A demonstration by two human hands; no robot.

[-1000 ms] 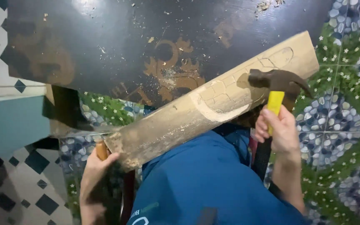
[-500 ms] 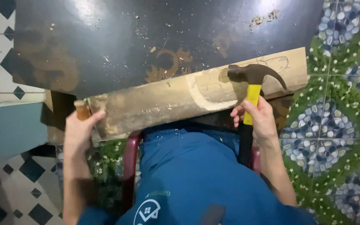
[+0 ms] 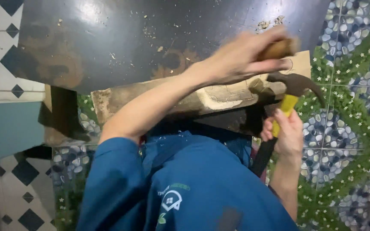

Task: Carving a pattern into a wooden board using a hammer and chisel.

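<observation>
Tabletop [image 3: 108, 42]: I see a dark, glossy slab filling the upper frame, dusted with pale wood chips and marked by a rust-brown stain near its near edge.
Floor [image 3: 347, 141]: pebble-patterned tiles in blue and white with green bands of small white flowers on the right; white tiles with dark diamonds on the left.
Blue garment [image 3: 185, 188]: my own sleeve and lap, covering the lower centre, with a small pale emblem.
Wooden plank [image 3: 159, 100]: a long pale board lying across my lap against the tabletop's near edge, its left end rough, a curved hollow carved toward its right end.
Left hand [image 3: 240, 57]: reaching across the plank to its right end, closed around a brown wooden handle [image 3: 277, 49]; whatever blade it carries is hidden from me.
Right hand [image 3: 285, 134]: wrapped firmly about the hammer's grip, just below the plank's right end.
Hammer [image 3: 294, 85]: dark claw head on a yellow and black shaft, the head level with the carved hollow, just beside the wooden handle.
</observation>
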